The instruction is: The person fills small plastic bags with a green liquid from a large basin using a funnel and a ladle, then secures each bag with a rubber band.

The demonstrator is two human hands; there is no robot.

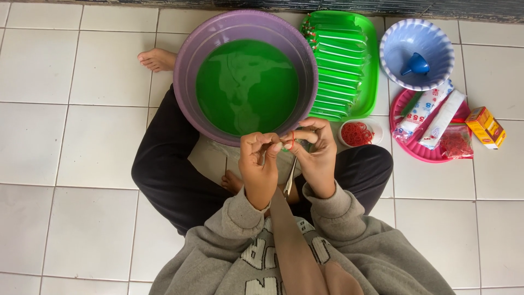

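While the person sits cross-legged on white tiles:
1. Purple basin [199, 52] of green liquid lies ahead.
2. Left hand [259, 166] pinches the slim bag's neck [291, 175]; it should stay twisted.
3. Right hand [316, 153] pinches a red rubber band [292, 140], best wound snugly.

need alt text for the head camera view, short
Seen from above, a person sitting on white floor tiles brings the left hand and right hand together around a red rubber band, just below a purple basin of green liquid. Right of it lie a green tray of filled green packets and a small dish of red rubber bands.
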